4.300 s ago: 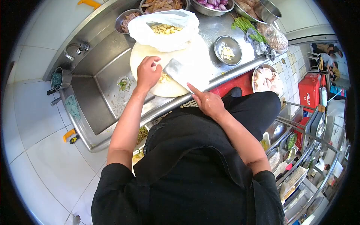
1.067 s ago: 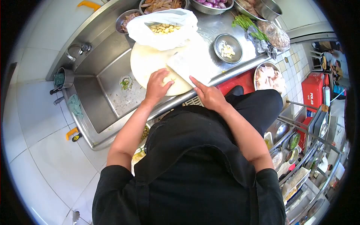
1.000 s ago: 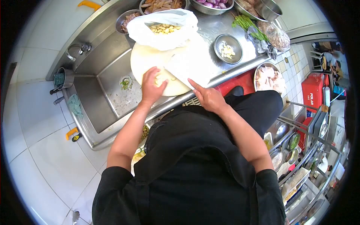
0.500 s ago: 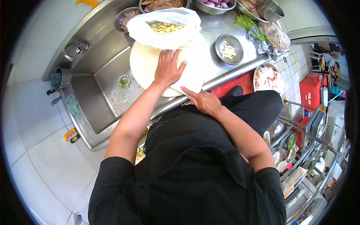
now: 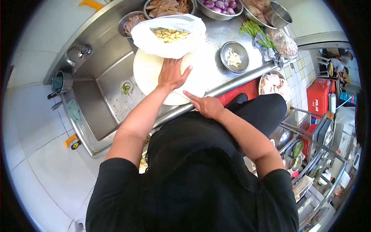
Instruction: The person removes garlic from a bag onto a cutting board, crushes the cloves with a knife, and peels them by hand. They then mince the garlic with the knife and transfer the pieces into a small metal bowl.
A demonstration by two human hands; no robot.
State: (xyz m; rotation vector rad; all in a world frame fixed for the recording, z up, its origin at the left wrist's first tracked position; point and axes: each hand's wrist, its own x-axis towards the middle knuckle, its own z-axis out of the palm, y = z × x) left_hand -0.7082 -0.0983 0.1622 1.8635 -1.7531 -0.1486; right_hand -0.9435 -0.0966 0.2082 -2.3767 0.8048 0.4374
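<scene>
One knife [image 5: 188, 86] is in the right hand [image 5: 208, 106], grip tight; the left hand [image 5: 171, 75] is flat, grip wide, over the round board [image 5: 146, 71] by the bag [image 5: 170, 49].

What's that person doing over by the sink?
A person's right hand holds a broad-bladed knife, washed out by glare. The left hand lies flat, apparently on the knife, over a round, cream-coloured cutting board; anything underneath is hidden. A white plastic bag of pale yellow cloves sits open at the board's far side, and a round steel bowl to the right holds whitish pieces.
</scene>
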